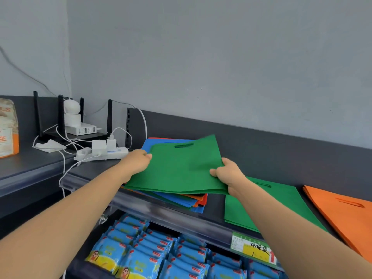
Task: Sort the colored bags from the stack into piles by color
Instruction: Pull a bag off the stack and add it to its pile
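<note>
Both hands held one green bag (181, 168) by its opposite edges, just above the mixed stack (187, 200) at the middle of the dark shelf (96, 170). The left hand (138, 161) gripped the bag's left edge, its fingers (148, 156) curled over the fabric. The right hand (227, 174) pinched the right edge, thumb on top and the other fingers tucked underneath, so both were clamped on the bag rather than spread. A grip on each side kept the thin, floppy sheet flat and probably stopped it dragging the blue bag beneath along with it.

The bag lay nearly level, its cut-out handle toward the wall. Blue and orange edges fanned out of the stack below, so plenty seemed left to sort.

Just right of the stack lay the green pile (281, 200), partly hidden by the right forearm, and beyond it the orange pile (342, 208). The piles sat side by side along the shelf, which kept each colour a short sideways carry from the stack (no blue pile was visible). The held bag most likely belonged on the green pile.

To the left, a power strip (104, 153) and its cables lay near the stack.
</note>
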Demonstrator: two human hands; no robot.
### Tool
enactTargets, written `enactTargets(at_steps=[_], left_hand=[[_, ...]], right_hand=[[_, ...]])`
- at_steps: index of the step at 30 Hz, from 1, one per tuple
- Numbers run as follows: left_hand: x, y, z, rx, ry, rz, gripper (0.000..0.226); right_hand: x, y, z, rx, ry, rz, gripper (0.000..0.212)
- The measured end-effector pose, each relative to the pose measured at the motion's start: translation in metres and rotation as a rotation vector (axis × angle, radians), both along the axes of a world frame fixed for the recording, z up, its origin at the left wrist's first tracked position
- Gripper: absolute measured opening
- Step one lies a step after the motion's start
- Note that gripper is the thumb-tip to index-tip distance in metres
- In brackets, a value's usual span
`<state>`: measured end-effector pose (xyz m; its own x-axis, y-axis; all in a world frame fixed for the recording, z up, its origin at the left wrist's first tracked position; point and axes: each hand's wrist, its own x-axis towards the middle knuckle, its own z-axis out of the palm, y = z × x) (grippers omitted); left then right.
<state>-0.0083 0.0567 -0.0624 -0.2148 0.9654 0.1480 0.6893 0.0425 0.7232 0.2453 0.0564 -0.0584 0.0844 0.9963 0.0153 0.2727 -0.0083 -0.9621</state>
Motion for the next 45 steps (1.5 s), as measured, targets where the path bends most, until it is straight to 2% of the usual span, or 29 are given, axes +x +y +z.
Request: enactTargets(at_steps=[4, 7, 9, 10, 12, 14, 17, 20, 23, 33, 38, 42, 45], left_hand=[[0.003, -0.004, -0.001, -0.002, -0.124, -0.02, 0.027], [0.013, -0.006, 0.0, -0.017, -0.222, -0.008, 0.06], [0.02, -0.006, 0.001, 0.02, -0.351, -0.007, 0.069], [0.024, -0.007, 0.003, 0.048, -0.417, -0.004, 0.067], [0.032, -0.007, 0.004, 0.127, -0.514, 0.005, 0.049], [0.043, -0.011, 0.008, 0.201, -0.555, -0.029, 0.038], [0.065, -0.014, 0.013, 0.283, -0.526, -0.159, 0.053], [0.096, -0.018, 0.019, 0.345, -0.487, -0.275, 0.059], [0.128, -0.016, 0.018, 0.352, -0.4, -0.314, 0.065], [0.219, -0.013, 0.002, 0.065, -0.138, -0.367, 0.075], [0.232, -0.004, -0.017, -0.051, -0.055, -0.389, 0.069], [0.242, -0.004, -0.028, -0.092, -0.049, -0.406, 0.064], [0.242, -0.002, -0.034, -0.073, -0.007, -0.401, 0.069]], right_hand=[[0.003, -0.015, 0.006, 0.275, -0.017, -0.009, 0.026], [0.009, -0.024, 0.011, 0.344, 0.146, -0.014, 0.021], [0.016, -0.028, 0.013, 0.336, 0.209, -0.031, 0.023], [0.021, -0.03, 0.013, 0.328, 0.218, -0.044, 0.023], [0.03, -0.037, 0.013, 0.32, 0.202, -0.062, 0.018], [0.041, -0.046, 0.014, 0.327, 0.159, -0.083, 0.012], [0.063, -0.058, 0.017, 0.349, 0.044, -0.167, 0.018], [0.09, -0.064, 0.017, 0.325, -0.109, -0.257, 0.021], [0.118, -0.069, 0.013, 0.286, -0.203, -0.32, 0.033], [0.205, -0.075, -0.012, 0.111, -0.195, -0.464, 0.042], [0.224, -0.068, -0.029, 0.016, -0.174, -0.447, 0.03], [0.226, -0.068, -0.036, -0.081, -0.269, -0.432, 0.043], [0.227, -0.066, -0.039, -0.108, -0.387, -0.422, 0.037]])
